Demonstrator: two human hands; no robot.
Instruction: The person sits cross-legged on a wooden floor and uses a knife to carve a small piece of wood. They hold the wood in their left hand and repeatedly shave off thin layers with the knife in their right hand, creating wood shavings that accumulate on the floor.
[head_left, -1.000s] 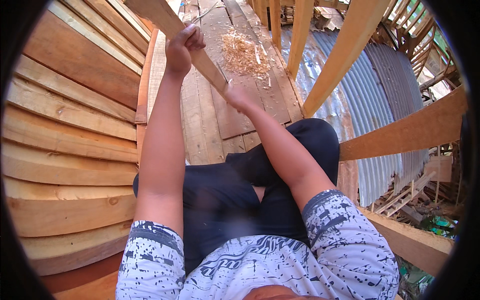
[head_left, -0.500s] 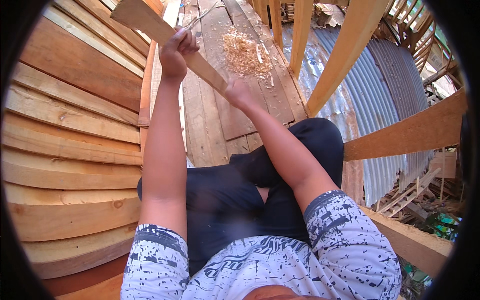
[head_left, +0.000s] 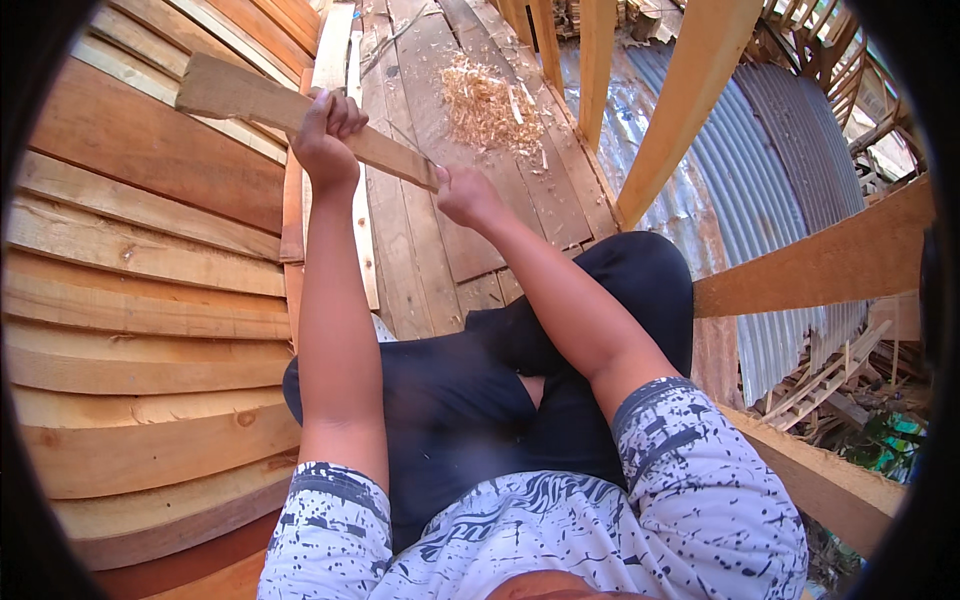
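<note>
A long flat wooden board (head_left: 255,100) is held up in front of me, slanting from the upper left down to the right. My left hand (head_left: 328,135) grips it around the middle, fingers wrapped over its edge. At its lower right end, my right hand (head_left: 467,193) is closed around the wood. The board's broad far end reaches past my left hand toward the stacked planks, with its face turned partly up. Both forearms stretch forward over my crossed legs in dark trousers (head_left: 450,400).
Overlapping planks (head_left: 150,310) form a wall on my left. A pile of curly wood shavings (head_left: 490,105) lies on the plank floor (head_left: 400,245) ahead. Upright wooden posts (head_left: 690,100) and a slanting beam (head_left: 820,255) stand to the right, before corrugated metal sheets (head_left: 720,160).
Both hands have shifted the board to the left and slightly down. Its far end now tilts lower, so the board lies flatter across my view. My grips look unchanged.
</note>
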